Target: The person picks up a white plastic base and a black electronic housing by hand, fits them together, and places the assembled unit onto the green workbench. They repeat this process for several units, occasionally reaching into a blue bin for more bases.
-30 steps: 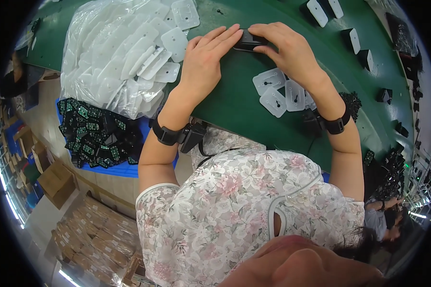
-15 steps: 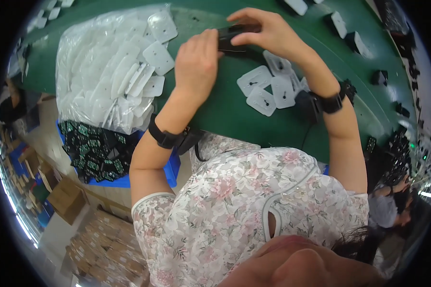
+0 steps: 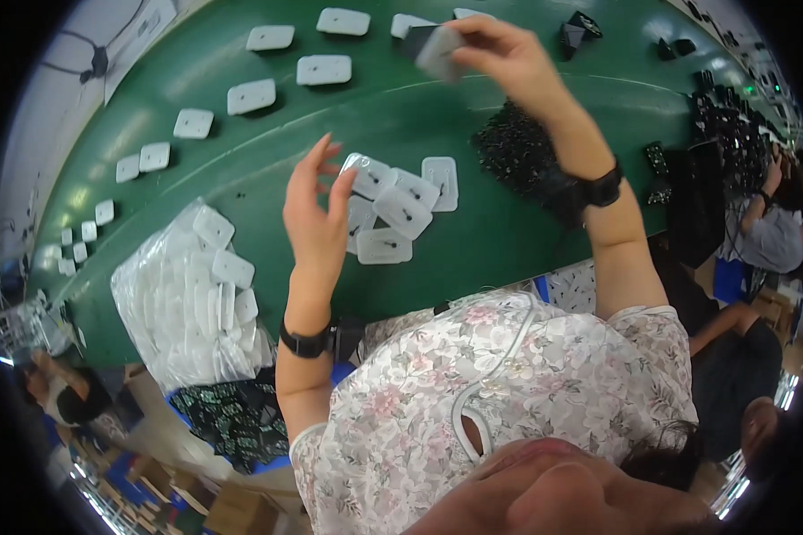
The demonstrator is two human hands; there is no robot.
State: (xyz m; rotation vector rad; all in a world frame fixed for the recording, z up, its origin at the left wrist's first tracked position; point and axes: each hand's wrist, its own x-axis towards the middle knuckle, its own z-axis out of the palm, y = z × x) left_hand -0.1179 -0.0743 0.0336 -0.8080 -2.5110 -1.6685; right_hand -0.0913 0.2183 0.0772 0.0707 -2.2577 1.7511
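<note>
My right hand (image 3: pixel 507 61), arm stretched out to the far side of the table, pinches a black housing with a white plate (image 3: pixel 440 53) on its face. Motion blurs this piece. My left hand (image 3: pixel 317 209) is empty, its fingers spread above the table. Just right of it lies a loose group of white rounded plates (image 3: pixel 403 211), each with a small dark piece on it. A clear bag (image 3: pixel 165 294) full of white plates lies to the left, with several plates spilling from its right side.
White-topped black units (image 3: pixel 324 69) stand in a curved row across the far table. A heap of small black parts (image 3: pixel 513 147) lies below my right forearm. Dark circuit parts (image 3: pixel 232 419) fill a blue bin at lower left. Other people sit at both sides.
My left hand has let go of the black housing and moved back towards me, fingers spread. My right hand now holds it alone, with the white plate showing. The view has swung leftward.
</note>
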